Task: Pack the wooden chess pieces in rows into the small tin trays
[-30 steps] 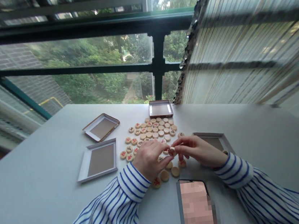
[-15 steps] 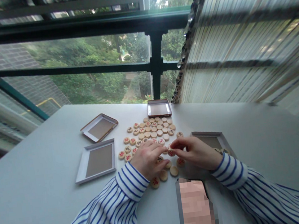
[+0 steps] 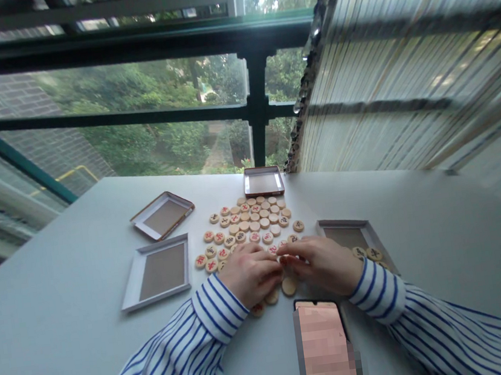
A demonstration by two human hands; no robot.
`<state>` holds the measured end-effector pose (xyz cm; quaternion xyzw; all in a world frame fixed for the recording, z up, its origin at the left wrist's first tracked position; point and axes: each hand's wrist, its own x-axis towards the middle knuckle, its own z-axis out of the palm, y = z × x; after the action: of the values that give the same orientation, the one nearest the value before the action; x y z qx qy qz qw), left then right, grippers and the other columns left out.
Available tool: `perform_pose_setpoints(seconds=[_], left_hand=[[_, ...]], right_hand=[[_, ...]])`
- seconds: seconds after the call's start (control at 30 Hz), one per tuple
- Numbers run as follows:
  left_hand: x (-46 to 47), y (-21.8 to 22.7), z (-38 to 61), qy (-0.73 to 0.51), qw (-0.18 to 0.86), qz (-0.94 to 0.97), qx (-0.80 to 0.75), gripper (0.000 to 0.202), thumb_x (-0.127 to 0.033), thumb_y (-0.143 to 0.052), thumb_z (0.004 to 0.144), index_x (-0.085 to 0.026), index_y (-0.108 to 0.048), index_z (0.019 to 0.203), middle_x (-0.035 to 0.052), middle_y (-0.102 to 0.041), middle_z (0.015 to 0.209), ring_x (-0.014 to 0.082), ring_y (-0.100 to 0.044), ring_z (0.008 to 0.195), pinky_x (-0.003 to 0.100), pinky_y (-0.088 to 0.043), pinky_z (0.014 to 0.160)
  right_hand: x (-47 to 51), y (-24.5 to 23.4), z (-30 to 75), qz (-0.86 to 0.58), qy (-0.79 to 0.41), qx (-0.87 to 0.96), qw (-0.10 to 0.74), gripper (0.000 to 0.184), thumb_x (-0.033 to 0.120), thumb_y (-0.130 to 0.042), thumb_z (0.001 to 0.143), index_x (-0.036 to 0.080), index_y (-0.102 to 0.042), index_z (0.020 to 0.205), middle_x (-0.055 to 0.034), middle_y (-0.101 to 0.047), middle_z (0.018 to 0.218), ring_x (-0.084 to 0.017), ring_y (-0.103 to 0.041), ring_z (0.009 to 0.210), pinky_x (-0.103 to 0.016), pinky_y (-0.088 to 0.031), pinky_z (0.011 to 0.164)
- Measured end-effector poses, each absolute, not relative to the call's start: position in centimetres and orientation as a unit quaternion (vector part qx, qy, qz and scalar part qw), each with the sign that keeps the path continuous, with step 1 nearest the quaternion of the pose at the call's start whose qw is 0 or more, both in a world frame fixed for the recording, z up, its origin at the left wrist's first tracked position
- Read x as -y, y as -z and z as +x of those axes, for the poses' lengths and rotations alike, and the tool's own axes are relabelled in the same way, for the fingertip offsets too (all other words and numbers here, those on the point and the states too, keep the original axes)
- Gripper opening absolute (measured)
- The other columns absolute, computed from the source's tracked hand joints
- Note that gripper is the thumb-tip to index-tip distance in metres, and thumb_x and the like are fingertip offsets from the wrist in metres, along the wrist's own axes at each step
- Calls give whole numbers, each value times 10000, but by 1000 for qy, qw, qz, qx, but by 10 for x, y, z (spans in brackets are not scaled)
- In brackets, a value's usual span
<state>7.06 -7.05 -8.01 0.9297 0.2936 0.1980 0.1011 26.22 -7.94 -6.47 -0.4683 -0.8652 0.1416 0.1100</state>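
Many round wooden Chinese chess pieces (image 3: 254,236), some with red or black characters and some plain, lie spread over the white table. Low over the near part of this spread is my left hand (image 3: 252,273), its fingers curled and pressed together. My right hand (image 3: 323,262) meets it from the right, thumb and fingers bent inward, the tips close to the left fingertips. What lies between the fingertips is hidden by the hands. A plain piece (image 3: 289,287) shows just below them, and a red-marked piece (image 3: 257,311) lies partly under my left hand.
Shallow open box parts stand around: one far left (image 3: 162,215), one near left (image 3: 163,272), one at the back (image 3: 263,181). A right-hand tray (image 3: 345,236) has several pieces at its near end. A phone (image 3: 324,349), partly blurred out, lies in front on the table (image 3: 64,307).
My right hand has shifted slightly left and closer to my left hand. The red-marked piece seen at its fingertips before is now hidden. More pieces show in the right tray.
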Motion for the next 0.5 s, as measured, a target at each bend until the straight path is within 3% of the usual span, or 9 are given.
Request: perform_pose_setpoints(seconds=[0.5], left_hand=[[71,81,71,-198,97,930,-293,121,-265,-559,738,-233,-662,793,0,-672,803,160,-521,795,318,-386,735]], right_hand=[[83,64,258,-461,-64,884,49,252,295,-375,877,186,-597,925,-66,-616,806,-156,-529,788,-260,-311,657]])
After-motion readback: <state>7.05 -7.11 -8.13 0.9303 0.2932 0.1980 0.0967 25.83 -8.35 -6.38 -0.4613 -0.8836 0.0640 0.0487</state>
